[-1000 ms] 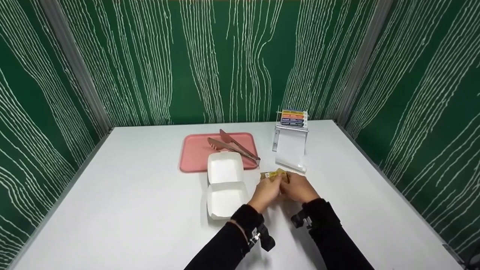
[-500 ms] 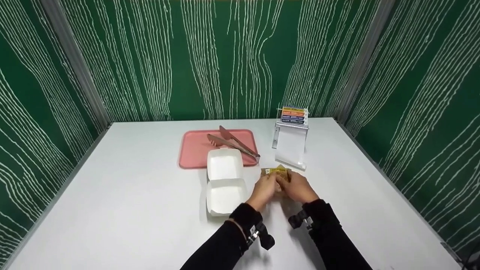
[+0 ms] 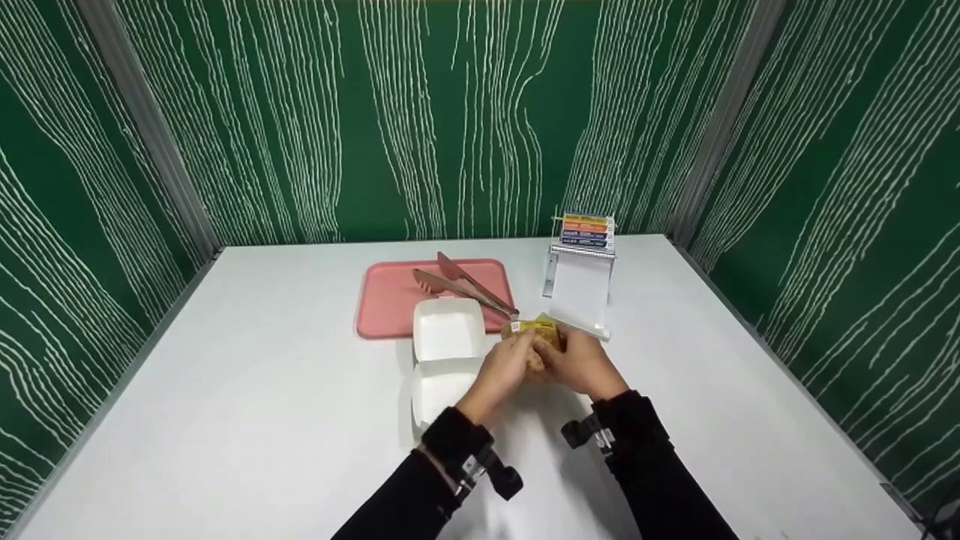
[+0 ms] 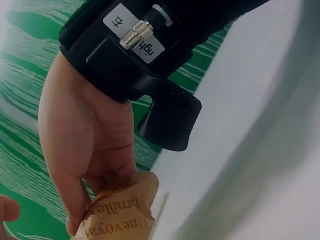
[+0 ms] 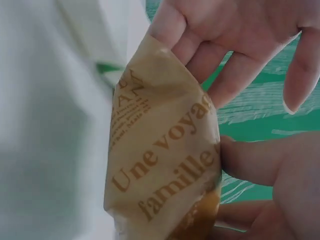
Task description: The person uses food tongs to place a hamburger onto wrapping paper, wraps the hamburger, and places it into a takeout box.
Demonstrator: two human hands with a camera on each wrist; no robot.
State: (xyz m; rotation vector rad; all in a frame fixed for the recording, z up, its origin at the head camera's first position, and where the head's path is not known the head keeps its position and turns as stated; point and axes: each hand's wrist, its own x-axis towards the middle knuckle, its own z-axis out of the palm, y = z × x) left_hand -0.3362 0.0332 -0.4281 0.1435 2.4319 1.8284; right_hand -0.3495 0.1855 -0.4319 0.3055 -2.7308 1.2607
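Observation:
Both hands hold a bun wrapped in brown printed paper (image 5: 160,130) above the table, just right of a white clamshell box. In the head view, the left hand (image 3: 506,366) grips the bun's left side. The right hand (image 3: 589,362) grips its right side, with the thumbs close together near the middle. A yellow strip (image 3: 537,325) runs along the wrapper's far edge. Golden brown shows low on the bun in the right wrist view. The left wrist view has the right hand (image 4: 90,130) and part of the wrapper (image 4: 120,215). Fingers behind the bun are partly hidden.
The clamshell box (image 3: 448,330) lies open, its near half partly covered by the left arm. Behind it, metal tongs (image 3: 472,292) rest on a pink tray (image 3: 384,304). A stand with a white sheet (image 3: 581,285) and coloured boxes (image 3: 587,229) is at the back right.
Both hands have shifted left with the wrapped bun, a little farther from the body. The left arm now overlaps the box's near half. Box, tray, tongs and stand stay put.

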